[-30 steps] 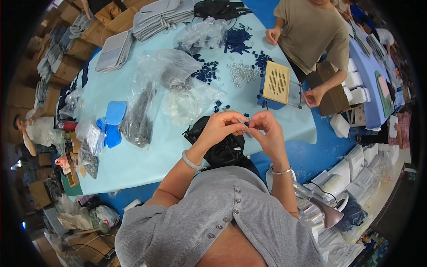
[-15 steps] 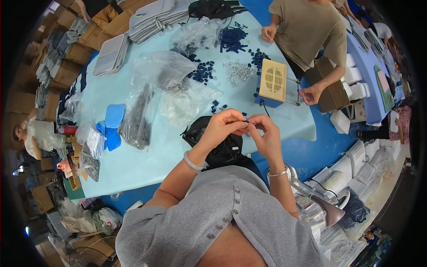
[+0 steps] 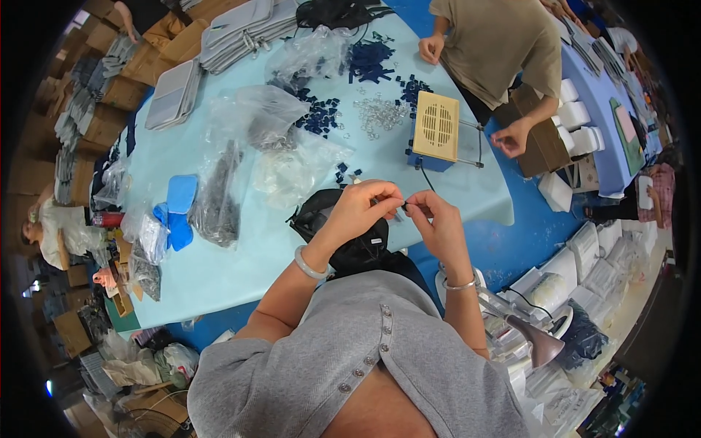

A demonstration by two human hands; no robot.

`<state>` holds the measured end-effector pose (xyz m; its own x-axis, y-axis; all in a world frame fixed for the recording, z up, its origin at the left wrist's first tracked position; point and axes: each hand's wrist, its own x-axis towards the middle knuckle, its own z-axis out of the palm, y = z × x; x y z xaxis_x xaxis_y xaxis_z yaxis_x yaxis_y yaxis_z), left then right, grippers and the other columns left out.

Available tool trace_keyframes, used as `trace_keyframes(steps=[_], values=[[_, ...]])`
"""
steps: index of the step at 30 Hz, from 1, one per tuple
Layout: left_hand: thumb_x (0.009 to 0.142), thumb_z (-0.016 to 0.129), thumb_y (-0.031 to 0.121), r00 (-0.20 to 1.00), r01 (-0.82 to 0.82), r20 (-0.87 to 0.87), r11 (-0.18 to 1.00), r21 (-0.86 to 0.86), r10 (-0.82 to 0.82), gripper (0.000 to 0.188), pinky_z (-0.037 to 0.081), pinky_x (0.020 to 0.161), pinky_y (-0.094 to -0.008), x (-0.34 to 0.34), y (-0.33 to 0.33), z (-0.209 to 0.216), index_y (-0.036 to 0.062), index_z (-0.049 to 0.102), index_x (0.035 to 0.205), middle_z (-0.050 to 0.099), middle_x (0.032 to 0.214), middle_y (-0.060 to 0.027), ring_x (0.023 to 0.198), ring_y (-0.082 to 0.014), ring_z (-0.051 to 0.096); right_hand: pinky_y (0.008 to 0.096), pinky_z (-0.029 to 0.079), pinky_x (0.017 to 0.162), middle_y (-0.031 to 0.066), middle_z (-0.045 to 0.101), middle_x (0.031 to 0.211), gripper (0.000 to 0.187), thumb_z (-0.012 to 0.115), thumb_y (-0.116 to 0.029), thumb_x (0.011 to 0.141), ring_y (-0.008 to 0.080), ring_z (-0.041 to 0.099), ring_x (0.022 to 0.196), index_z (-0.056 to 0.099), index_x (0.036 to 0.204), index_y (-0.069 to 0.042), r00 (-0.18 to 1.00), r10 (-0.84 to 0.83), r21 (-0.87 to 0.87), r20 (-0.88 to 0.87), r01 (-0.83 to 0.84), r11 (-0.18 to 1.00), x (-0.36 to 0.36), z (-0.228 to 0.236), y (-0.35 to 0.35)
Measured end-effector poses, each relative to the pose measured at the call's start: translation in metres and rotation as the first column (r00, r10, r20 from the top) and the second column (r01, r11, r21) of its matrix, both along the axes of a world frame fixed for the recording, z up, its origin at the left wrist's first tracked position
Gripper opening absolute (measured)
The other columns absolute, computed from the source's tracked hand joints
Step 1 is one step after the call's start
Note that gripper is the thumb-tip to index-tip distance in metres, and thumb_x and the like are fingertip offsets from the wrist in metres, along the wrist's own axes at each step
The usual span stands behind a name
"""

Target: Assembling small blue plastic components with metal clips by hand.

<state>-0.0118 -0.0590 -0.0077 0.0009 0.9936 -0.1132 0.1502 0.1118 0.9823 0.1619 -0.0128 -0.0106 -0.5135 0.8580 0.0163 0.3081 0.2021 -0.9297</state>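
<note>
A small dark piece [image 3: 406, 206] is pinched between thumb and fingertips in the nearly closed grip of the right hand [image 3: 440, 219]. Just beside it, the left hand's [image 3: 358, 209] grip is drawn almost together; whether anything is held there cannot be told. On the pale turquoise table [image 3: 226, 274], small navy-blue squares [image 3: 319, 117] are scattered near shiny loose fittings [image 3: 382, 115].

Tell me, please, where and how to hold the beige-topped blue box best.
Grip the beige-topped blue box probably by its near and far sides, from above: the boxy top is uncovered, while metal bars jut out right; mind the cable at the near side.
</note>
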Motion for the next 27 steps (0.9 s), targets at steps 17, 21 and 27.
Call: trace_keyframes(steps=[17,21,27], values=[[0.09,0.053,0.008,0.839,-0.2,0.49,0.972,-0.122,0.234,0.01,0.054,0.062,-0.0234,0.055,0.014,-0.038,-0.0018,0.056,0.093,0.056,0.08,-0.0026,0.071,-0.0068,0.054,0.0189,0.043,0.065,-0.0001,0.059,0.079,0.008,0.059,-0.006,0.086,0.0048,0.053,0.071,0.057,0.091,0.0,0.85,-0.335,-0.435,-0.407,0.142,0.889,0.011,-0.036,0.004],[0.091,0.053,0.011,0.788,-0.175,0.559,0.964,-0.199,0.258,0.013,0.054,0.065,-0.024,0.067,0.019,-0.044,-0.0013,0.056,0.094,0.056,0.082,-0.003,0.073,-0.0078,0.056,0.0201,0.044,0.063,0.0003,0.06,0.077,0.008,0.06,-0.006,0.084,0.0054,0.053,0.068,0.057,0.087,0.0,0.914,-0.291,-0.274,-0.283,0.214,0.938,0.025,-0.043,0.015],[0.09,0.054,0.013,0.745,-0.194,0.571,0.931,-0.309,0.345,0.018,0.053,0.067,-0.0255,0.082,0.027,-0.052,-0.0008,0.057,0.102,0.059,0.087,-0.0051,0.077,-0.0104,0.057,0.0208,0.044,0.059,0.0012,0.06,0.071,0.008,0.062,-0.007,0.082,0.0056,0.052,0.063,0.059,0.085,0.0,0.978,-0.203,-0.148,-0.04,0.195,0.97,0.052,-0.048,0.045]])
